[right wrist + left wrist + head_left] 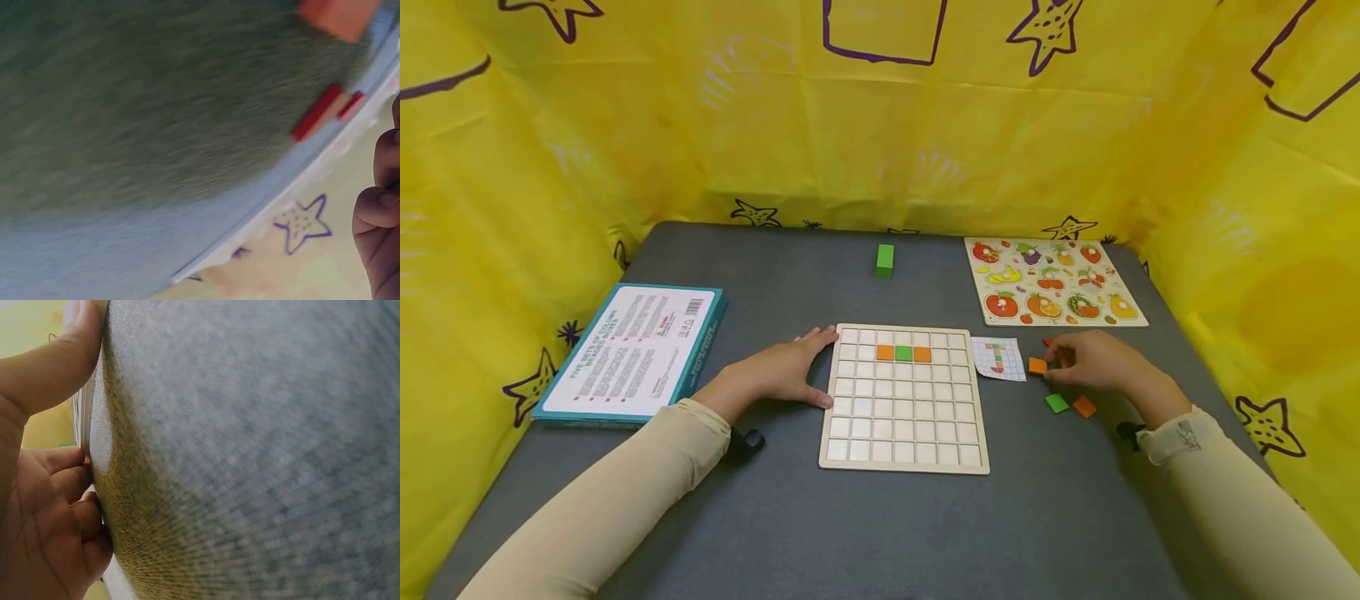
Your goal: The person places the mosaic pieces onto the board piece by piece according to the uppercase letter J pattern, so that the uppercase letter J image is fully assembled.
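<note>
A light wooden grid board [904, 470] lies in front of me. Orange tile [885, 352], green tile [903, 353] and orange tile [922, 354] sit side by side in its second row. My left hand [786, 371] rests spread along the board's left edge, thumb and fingers touching it; in the left wrist view the thumb and fingers meet the rim. Right of the board, my right hand [1093, 362] pinches an orange square tile [1037, 366] at its fingertips. Under that hand are a green tile [1056, 403], an orange tile [1084, 407] and a partly hidden red piece [1048, 342].
A paper pattern card [1000, 358] lies against the board's right side. Behind it is a fruit puzzle board [1052, 283]. A green block [884, 261] stands at the back, and a teal-edged box [628, 354] lies at left. Yellow cloth [880, 125] surrounds the table.
</note>
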Action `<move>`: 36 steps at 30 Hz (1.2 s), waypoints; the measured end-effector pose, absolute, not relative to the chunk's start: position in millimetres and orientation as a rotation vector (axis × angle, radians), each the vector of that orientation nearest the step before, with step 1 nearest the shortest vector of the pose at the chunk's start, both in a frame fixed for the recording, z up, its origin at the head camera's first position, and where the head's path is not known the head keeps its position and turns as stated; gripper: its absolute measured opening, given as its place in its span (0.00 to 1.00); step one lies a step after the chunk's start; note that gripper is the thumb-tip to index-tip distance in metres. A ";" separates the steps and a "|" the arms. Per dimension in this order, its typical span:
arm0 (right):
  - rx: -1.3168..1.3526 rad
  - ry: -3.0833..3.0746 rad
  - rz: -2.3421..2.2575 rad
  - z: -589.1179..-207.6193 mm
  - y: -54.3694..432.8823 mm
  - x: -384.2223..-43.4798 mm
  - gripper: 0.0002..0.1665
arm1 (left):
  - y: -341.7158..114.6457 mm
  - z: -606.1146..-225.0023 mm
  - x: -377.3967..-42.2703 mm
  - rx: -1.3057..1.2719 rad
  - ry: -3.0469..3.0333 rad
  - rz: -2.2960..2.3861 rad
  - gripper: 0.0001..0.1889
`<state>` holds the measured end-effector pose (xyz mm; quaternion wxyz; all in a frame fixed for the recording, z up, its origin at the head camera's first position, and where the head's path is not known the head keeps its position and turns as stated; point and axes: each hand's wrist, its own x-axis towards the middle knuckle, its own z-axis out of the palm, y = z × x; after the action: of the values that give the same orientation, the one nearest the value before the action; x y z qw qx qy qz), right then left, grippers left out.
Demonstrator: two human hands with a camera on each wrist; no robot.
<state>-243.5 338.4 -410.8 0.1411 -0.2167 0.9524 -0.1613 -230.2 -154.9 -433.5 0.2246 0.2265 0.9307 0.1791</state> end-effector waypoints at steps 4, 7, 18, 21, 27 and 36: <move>-0.677 2.770 -0.442 -407.1 320.7 -244.1 0.13 | -154.4 -433.0 -230.9 0.626 2.564 0.492 0.61; -0.740 2.775 -0.427 -405.5 298.7 -247.3 0.12 | -154.6 -432.4 -230.8 0.623 2.564 0.488 0.61; -0.998 2.724 -0.370 -404.1 202.5 -255.2 0.12 | -152.4 -436.5 -228.5 0.650 2.579 0.504 0.60; -1.058 2.716 -0.331 -406.5 185.1 -254.7 0.11 | -150.8 -439.3 -227.0 0.650 2.574 0.514 0.60; -1.150 2.711 -0.279 -409.3 162.3 -255.6 0.08 | -152.2 -438.0 -227.8 0.632 2.572 0.514 0.60; -1.135 2.710 -0.256 -414.0 150.5 -258.4 0.09 | -154.0 -435.9 -231.1 0.628 2.574 0.521 0.61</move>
<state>-258.4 150.5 -414.0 0.0963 -0.3831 0.9146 -0.0864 -231.1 -154.0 -435.9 0.2189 0.2268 0.9302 0.1882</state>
